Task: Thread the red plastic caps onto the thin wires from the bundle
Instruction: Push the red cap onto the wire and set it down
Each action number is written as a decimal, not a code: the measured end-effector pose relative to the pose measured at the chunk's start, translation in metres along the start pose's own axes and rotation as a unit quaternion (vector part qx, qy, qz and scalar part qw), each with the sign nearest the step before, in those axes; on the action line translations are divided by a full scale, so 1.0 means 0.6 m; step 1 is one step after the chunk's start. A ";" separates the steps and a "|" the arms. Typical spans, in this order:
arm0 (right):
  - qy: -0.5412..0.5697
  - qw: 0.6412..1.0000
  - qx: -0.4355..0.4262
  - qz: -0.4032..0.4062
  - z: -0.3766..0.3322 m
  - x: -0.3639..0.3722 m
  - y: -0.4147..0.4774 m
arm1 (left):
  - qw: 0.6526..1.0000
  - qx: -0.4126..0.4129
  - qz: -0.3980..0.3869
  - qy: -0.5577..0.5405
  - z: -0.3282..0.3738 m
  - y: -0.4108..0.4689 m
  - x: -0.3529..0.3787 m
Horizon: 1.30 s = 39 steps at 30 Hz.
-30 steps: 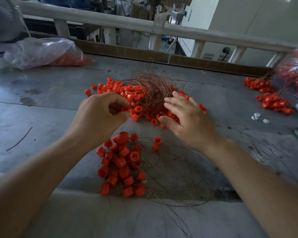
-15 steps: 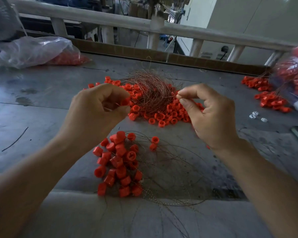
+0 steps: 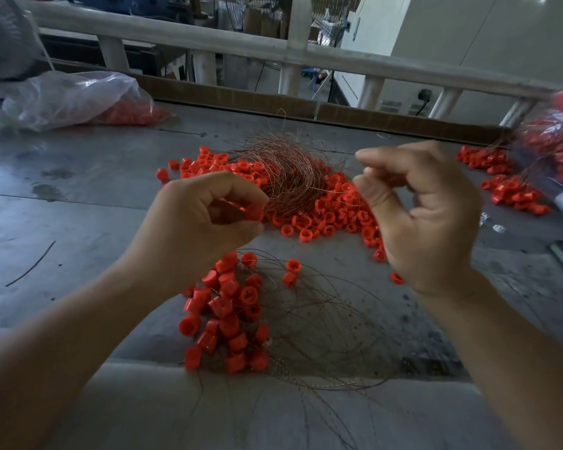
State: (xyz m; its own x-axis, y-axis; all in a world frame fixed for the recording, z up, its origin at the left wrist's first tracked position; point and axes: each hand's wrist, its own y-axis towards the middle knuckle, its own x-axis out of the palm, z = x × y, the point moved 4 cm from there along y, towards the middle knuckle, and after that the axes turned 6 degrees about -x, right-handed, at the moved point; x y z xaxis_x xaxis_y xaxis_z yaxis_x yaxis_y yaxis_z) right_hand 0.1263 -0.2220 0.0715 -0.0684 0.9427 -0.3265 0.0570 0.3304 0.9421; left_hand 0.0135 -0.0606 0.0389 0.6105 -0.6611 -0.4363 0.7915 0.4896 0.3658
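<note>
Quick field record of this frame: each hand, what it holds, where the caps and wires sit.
left hand: pinches one red cap, raised above the table
right hand: fingertips pinched, apparently on a thin wire coming from the bundle
bundle: tangled coppery wires lying on the far pile
far pile: loose caps, beyond the hands
near pile: caps among long wires, below the hands
bag: clear, caps inside, far left

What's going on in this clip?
A person is working at a table. The left hand holds a red cap in its fingers; the right hand pinches a thin wire drawn from the wire bundle. The cap isn't on the wire yet. A pile of caps among loose wires lies nearer the person.
</note>
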 end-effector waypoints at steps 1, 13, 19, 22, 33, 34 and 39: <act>0.005 1.000 -0.007 -0.017 -0.005 0.004 -0.001 | 1.000 -0.006 -0.009 -0.020 0.000 0.000 0.002; 0.025 0.997 0.031 -0.067 -0.013 0.012 -0.003 | 0.982 -0.027 -0.070 -0.171 0.005 -0.006 0.012; 0.051 0.989 0.001 -0.140 -0.033 0.033 -0.011 | 0.980 0.009 -0.127 -0.153 0.014 -0.016 0.022; 0.043 0.985 -0.013 -0.165 -0.040 0.042 -0.016 | 0.986 0.041 -0.131 -0.094 0.019 -0.018 0.024; -0.057 0.977 0.107 -0.174 0.045 0.024 -0.017 | 0.964 0.053 -0.181 -0.185 0.002 -0.018 0.015; -0.061 0.976 0.121 -0.169 0.053 0.020 -0.016 | 0.964 0.052 -0.183 -0.185 0.001 -0.017 0.015; -0.077 0.973 0.167 -0.139 0.071 0.010 -0.016 | 0.961 0.032 -0.187 -0.199 -0.004 -0.016 0.010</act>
State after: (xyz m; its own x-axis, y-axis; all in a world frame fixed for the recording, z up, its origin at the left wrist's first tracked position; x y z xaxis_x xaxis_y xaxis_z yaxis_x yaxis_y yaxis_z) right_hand 0.1677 -0.2175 0.0571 0.0213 0.8016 -0.5975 0.3795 0.5464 0.7466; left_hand 0.0099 -0.0679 0.0310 0.2138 -0.9556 -0.2026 0.9428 0.1475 0.2990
